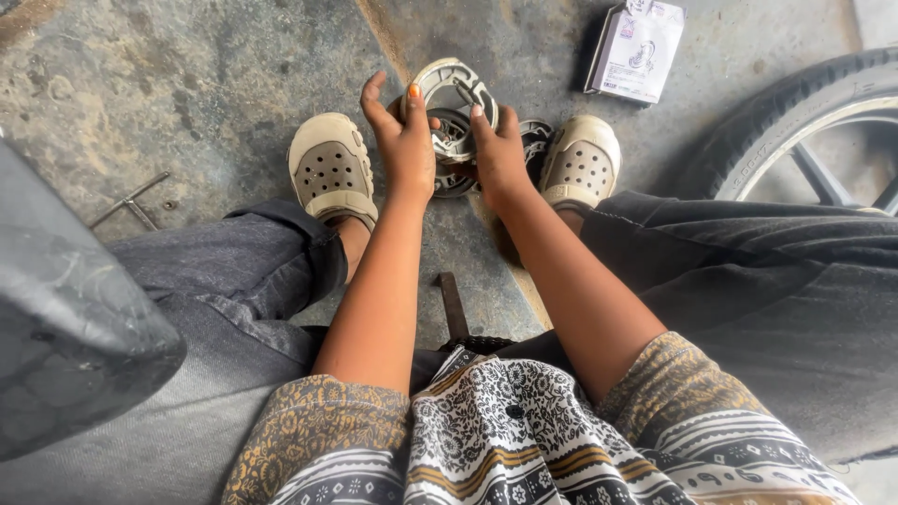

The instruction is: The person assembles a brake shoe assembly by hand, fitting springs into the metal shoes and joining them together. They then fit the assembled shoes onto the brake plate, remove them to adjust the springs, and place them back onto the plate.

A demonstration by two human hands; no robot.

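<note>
Both hands meet on a round metal brake part point(455, 112), a pair of curved shoes forming a ring, held up above the concrete floor point(187, 84) between the person's two feet. The left hand point(404, 140) is closed on the ring's left side, fingers curled over its upper edge and the thumb pressed against the metal. The right hand point(498, 154) is closed on the lower right side, one fingertip laid on the rim. Directly behind the held ring, and partly hidden by it, sits a darker round drum-like piece point(449, 178) on the floor. Just left of the grip is a beige clog point(329, 168); just right of it is the other clog point(582, 161). Beyond the grip, up and to the right, a small purple-and-white carton point(638, 49) lies on the floor. Farther right stands a tyre on a spoked wheel point(795, 112). Well to the left of the grip a metal T-handled tool point(131, 201) lies on the concrete. Below the forearms, near the person's lap, a dark strap point(453, 304) runs along the floor.
</note>
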